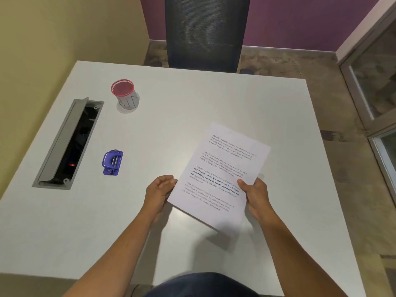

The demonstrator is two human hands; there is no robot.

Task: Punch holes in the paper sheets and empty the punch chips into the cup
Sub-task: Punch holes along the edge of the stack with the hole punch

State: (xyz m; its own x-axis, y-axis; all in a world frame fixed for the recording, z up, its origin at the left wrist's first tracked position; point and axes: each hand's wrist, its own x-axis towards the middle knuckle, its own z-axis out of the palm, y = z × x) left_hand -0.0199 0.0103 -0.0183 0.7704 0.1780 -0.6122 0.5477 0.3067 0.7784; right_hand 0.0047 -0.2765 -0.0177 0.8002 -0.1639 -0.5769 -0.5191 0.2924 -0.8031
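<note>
Presently, findings are recorded against the paper sheets as landmark.

Paper sheets: held raised above the table, tilted, printed side up; a shadow is cast on the tabletop beneath the near corner. No holes can be made out along any edge.

Left hand: closed loosely against the sheets' left edge, thumb uppermost; the fingers are judged to lie beneath.

Right hand: closed on the sheets' right edge, thumb pressed on top.

Hole punch: blue, resting on the table well to the left of the sheets, beyond the left hand, untouched.

Cup: red-rimmed, standing far left of the sheets and farther from the person than the punch; no chips can be discerned inside.

Cable tray: lid open, left of the punch.

Progress: judged early. Punching is not yet done; emptying of chips is left.
</note>
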